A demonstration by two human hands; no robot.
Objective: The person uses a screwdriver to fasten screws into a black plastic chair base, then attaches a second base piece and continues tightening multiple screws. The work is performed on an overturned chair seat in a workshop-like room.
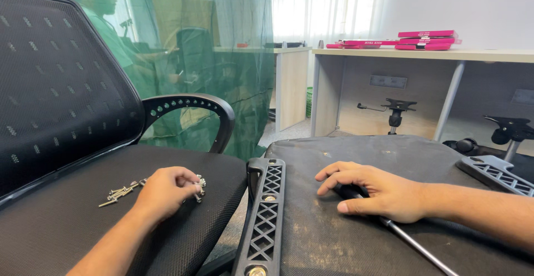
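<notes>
The left hand [166, 190] rests on the mesh seat of an assembled office chair [72, 220], its grip curled closed over a small heap of screws [198, 186]; individual fingertips are hidden, so which screw is pinched cannot be told. More screws [119, 192] lie in a loose row just to the left of that grip, touching the seat. The chair's black armrest [192, 106] arches above and behind the hand. The right hand [375, 190] lies palm down on an upturned seat base [356, 237], its grip closed around the dark handle of a screwdriver [356, 193]; the metal shaft [417, 245] runs out from under the palm toward the lower right, flat against the base. A loose black armrest bracket [266, 215] with lattice openings lies between the two hands, along the left edge of the base. Behind the right hand stands a white table [423, 54] carrying flat pink boxes [425, 39].
</notes>
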